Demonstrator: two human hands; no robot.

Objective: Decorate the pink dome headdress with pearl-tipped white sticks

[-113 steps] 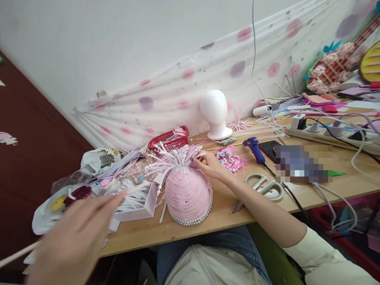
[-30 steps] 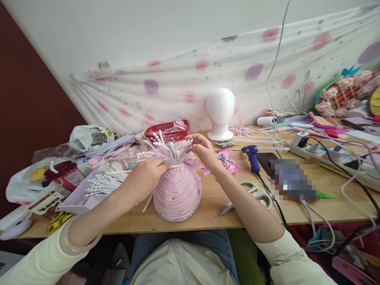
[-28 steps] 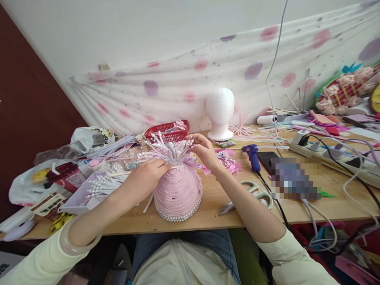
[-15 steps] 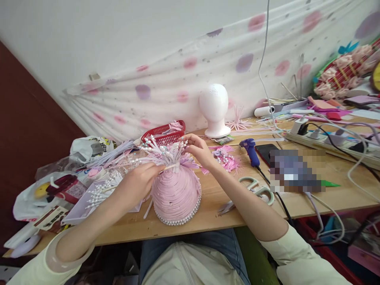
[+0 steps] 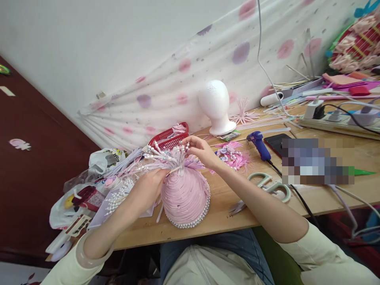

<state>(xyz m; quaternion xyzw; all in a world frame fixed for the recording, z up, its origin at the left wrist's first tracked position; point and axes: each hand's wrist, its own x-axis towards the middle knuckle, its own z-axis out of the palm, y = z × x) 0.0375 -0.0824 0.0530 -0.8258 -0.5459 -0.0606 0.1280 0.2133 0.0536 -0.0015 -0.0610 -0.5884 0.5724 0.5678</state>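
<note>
A pink, cord-wrapped dome (image 5: 185, 198) edged with a row of pearls stands at the table's front. From its top spreads a tuft of pink and white stems (image 5: 177, 157) carrying pearls. My left hand (image 5: 150, 188) is closed at the tuft's left base, with a thin pale stick (image 5: 173, 171) showing beyond its fingers. At the upper right of the tuft, the fingers of my right hand (image 5: 203, 152) pinch a pearl sprig (image 5: 187, 146). The left fingertips are partly hidden.
Behind stand a red basket (image 5: 170, 136) and a white foam head (image 5: 215, 105). To the right lie a blue glue gun (image 5: 259, 145), scissors (image 5: 267, 188), a pink beaded ornament (image 5: 231, 156) and a power strip (image 5: 338, 122). A tray of pearl stems (image 5: 120, 196) and bags crowd the left.
The camera has turned, so the scene sits further right and more tilted. Both hands stay at the tuft, with only slight finger movement.
</note>
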